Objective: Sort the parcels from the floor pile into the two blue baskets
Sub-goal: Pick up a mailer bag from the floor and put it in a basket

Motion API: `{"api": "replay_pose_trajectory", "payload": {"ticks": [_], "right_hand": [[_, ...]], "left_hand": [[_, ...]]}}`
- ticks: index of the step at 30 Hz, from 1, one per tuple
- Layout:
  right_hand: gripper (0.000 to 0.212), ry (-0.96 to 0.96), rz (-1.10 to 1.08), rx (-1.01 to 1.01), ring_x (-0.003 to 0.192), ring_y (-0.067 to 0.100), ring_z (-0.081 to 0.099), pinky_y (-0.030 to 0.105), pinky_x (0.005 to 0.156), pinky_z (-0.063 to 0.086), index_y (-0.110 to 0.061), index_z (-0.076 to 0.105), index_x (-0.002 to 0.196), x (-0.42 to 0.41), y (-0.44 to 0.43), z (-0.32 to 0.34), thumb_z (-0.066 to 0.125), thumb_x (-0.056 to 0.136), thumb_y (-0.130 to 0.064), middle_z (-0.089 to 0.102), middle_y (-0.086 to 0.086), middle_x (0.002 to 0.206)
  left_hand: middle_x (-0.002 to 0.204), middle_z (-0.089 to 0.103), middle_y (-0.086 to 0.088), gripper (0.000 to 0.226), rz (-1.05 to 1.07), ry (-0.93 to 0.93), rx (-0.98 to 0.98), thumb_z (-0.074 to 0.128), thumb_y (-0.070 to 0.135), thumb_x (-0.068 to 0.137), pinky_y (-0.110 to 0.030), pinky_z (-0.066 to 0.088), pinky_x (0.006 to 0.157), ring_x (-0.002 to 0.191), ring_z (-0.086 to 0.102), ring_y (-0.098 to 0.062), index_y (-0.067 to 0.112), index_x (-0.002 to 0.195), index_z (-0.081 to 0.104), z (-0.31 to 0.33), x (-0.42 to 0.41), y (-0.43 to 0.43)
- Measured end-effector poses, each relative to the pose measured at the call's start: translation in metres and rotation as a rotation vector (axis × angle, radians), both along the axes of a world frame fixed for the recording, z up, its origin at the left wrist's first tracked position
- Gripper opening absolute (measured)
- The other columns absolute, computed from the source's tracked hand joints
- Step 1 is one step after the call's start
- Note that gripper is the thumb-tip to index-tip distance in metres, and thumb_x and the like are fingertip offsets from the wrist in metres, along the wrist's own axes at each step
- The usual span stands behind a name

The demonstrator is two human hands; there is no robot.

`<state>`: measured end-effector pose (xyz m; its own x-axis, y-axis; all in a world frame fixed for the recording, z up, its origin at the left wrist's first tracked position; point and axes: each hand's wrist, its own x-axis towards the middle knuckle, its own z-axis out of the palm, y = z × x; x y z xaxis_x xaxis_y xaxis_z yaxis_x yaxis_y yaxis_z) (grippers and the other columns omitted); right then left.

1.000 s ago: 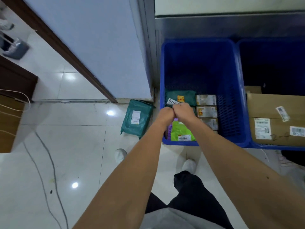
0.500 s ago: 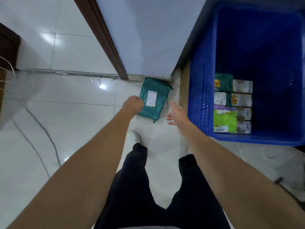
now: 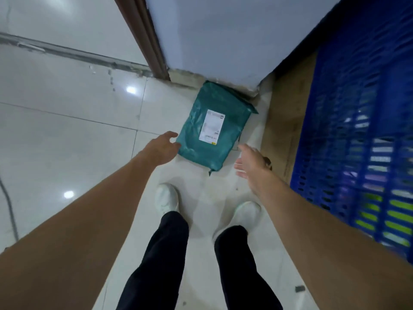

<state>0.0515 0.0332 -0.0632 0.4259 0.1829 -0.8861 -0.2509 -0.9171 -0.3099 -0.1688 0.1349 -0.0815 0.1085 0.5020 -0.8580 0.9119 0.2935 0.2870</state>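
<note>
A green plastic mailer parcel (image 3: 207, 133) with a white label lies flat on the white tiled floor, its far end against the base of a wall. My left hand (image 3: 162, 145) is at the parcel's near left corner, fingers loosely spread and touching its edge. My right hand (image 3: 251, 162) hovers open just right of the parcel's near end, fingers straight, not touching it. A blue slatted basket (image 3: 348, 135) stands at the right; through its side wall I see blurred white and lime-green parcels.
A pale wall corner (image 3: 223, 41) and a brown door frame (image 3: 143, 36) rise behind the parcel. A brown cardboard sheet (image 3: 288, 113) lies between parcel and basket. My white shoes (image 3: 167, 199) stand just short of the parcel. A grey cable (image 3: 10, 211) runs along the floor at far left.
My hands left the basket and swung left and down to the green parcel. The view dropped closer to the floor. My left hand now touches the parcel's corner.
</note>
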Motion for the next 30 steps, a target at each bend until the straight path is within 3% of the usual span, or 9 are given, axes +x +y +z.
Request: {"api": "replay_pose_trajectory", "payload": {"ticks": [4, 7, 10, 12, 15, 20, 26, 28, 30], "right_hand": [[0.025, -0.054, 0.028, 0.001, 0.088, 0.025, 0.059, 0.041, 0.091, 0.053, -0.014, 0.061, 0.110, 0.006, 0.017, -0.092, 0.053, 0.096, -0.033, 0.062, 0.005, 0.092], [0.039, -0.107, 0.079, 0.000, 0.086, 0.025, 0.060, 0.031, 0.070, 0.047, -0.011, 0.060, 0.118, 0.009, 0.034, -0.150, 0.055, 0.092, -0.038, 0.066, 0.009, 0.109], [0.066, -0.129, 0.067, -0.022, 0.105, 0.032, 0.061, 0.036, 0.084, 0.051, -0.009, 0.051, 0.133, 0.011, 0.046, -0.197, 0.057, 0.081, -0.050, 0.061, 0.011, 0.126], [0.069, -0.173, 0.051, -0.024, 0.112, 0.034, 0.059, 0.038, 0.090, 0.050, -0.009, 0.044, 0.139, 0.013, 0.051, -0.214, 0.060, 0.084, -0.048, 0.057, 0.012, 0.131], [0.061, -0.195, 0.038, -0.005, 0.110, 0.034, 0.060, 0.040, 0.093, 0.050, -0.011, 0.044, 0.140, 0.016, 0.048, -0.231, 0.059, 0.090, -0.044, 0.060, 0.012, 0.129], [0.057, -0.135, -0.017, 0.012, 0.099, 0.032, 0.063, 0.038, 0.086, 0.052, -0.011, 0.050, 0.133, 0.020, 0.050, -0.232, 0.060, 0.087, -0.045, 0.064, 0.012, 0.119], [0.082, -0.009, -0.085, 0.059, 0.094, 0.026, 0.069, 0.046, 0.090, 0.057, -0.021, 0.061, 0.120, 0.027, 0.042, -0.219, 0.055, 0.049, -0.063, 0.070, 0.003, 0.110], [0.073, 0.007, -0.067, 0.076, 0.094, 0.025, 0.070, 0.046, 0.090, 0.058, -0.022, 0.064, 0.115, 0.026, 0.039, -0.210, 0.056, 0.054, -0.061, 0.071, 0.003, 0.108], [0.047, 0.015, -0.046, 0.090, 0.094, 0.024, 0.069, 0.046, 0.091, 0.057, -0.023, 0.066, 0.107, 0.022, 0.038, -0.197, 0.058, 0.072, -0.052, 0.072, 0.003, 0.106]], "left_hand": [[0.129, 0.065, -0.003, 0.049, 0.103, -0.063, 0.015, 0.048, 0.033, 0.098, -0.033, 0.046, 0.091, 0.106, 0.060, -0.024, 0.028, 0.147, 0.043, -0.078, 0.017, 0.015], [0.140, 0.059, -0.007, 0.054, 0.143, -0.084, 0.007, 0.047, 0.033, 0.098, -0.042, 0.050, 0.102, 0.116, 0.062, -0.029, 0.028, 0.151, 0.037, -0.133, 0.029, 0.033], [0.151, 0.049, -0.009, 0.062, 0.171, -0.074, 0.000, 0.049, 0.035, 0.096, -0.049, 0.046, 0.108, 0.128, 0.054, -0.034, 0.027, 0.155, 0.031, -0.175, 0.039, 0.053], [0.150, 0.050, -0.008, 0.066, 0.194, -0.092, -0.045, 0.051, 0.036, 0.092, -0.051, 0.046, 0.108, 0.127, 0.055, -0.034, 0.027, 0.155, 0.031, -0.194, 0.043, 0.059], [0.140, 0.058, -0.005, 0.062, 0.237, -0.134, -0.092, 0.053, 0.036, 0.089, -0.052, 0.048, 0.106, 0.121, 0.059, -0.032, 0.029, 0.150, 0.039, -0.211, 0.047, 0.060], [0.131, 0.063, -0.005, 0.058, 0.296, -0.169, -0.107, 0.053, 0.031, 0.088, -0.051, 0.050, 0.103, 0.115, 0.062, -0.031, 0.029, 0.145, 0.045, -0.214, 0.050, 0.061], [0.123, 0.066, -0.003, 0.054, 0.297, -0.153, -0.102, 0.055, 0.032, 0.080, -0.049, 0.054, 0.098, 0.108, 0.064, -0.029, 0.031, 0.134, 0.053, -0.202, 0.047, 0.058], [0.124, 0.065, -0.004, 0.053, 0.297, -0.139, -0.083, 0.053, 0.029, 0.081, -0.050, 0.053, 0.099, 0.109, 0.064, -0.030, 0.030, 0.135, 0.052, -0.197, 0.045, 0.055], [0.125, 0.064, -0.004, 0.051, 0.296, -0.122, -0.075, 0.052, 0.027, 0.086, -0.051, 0.052, 0.100, 0.111, 0.062, -0.031, 0.028, 0.136, 0.052, -0.188, 0.043, 0.051]]}}
